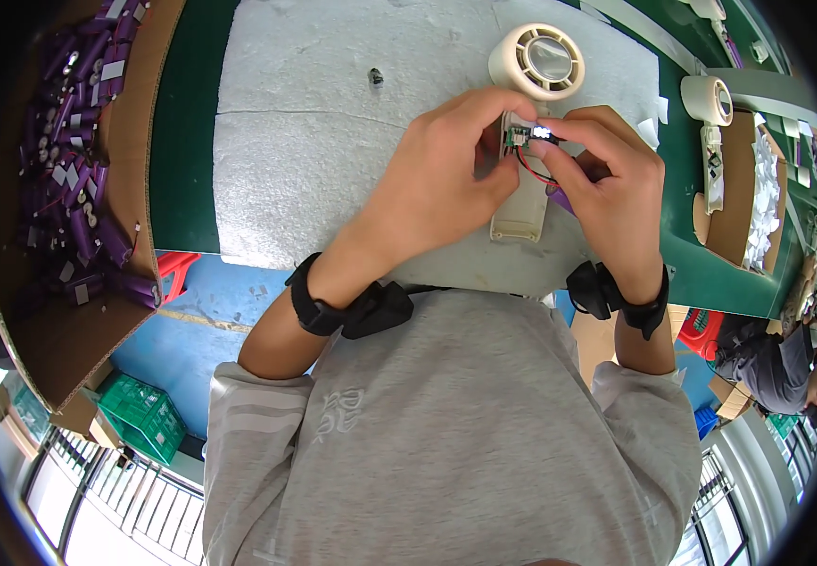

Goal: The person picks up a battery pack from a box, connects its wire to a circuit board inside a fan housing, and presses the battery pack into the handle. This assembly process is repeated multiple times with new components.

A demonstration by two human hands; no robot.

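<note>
A small green circuit board [514, 139] is pinched between the thumb and fingers of my left hand [446, 160]. The thumb and forefinger of my right hand [613, 170] close on a small black part with a white lit display [542, 133], right beside the board. Red and black wires [535, 170] run from the board toward a purple battery cell [560, 196], mostly hidden under my right hand. Below both hands lies the open cream handle shell [518, 219] of a handheld fan. Its round fan head [545, 60] points away from me.
A white foam sheet [295, 189] covers the green table [185, 141], with a small dark piece [376, 77] on it. At left stands a cardboard box [165, 57] of purple cells. Another fan [707, 100] and a carton [731, 203] of white pieces are at right.
</note>
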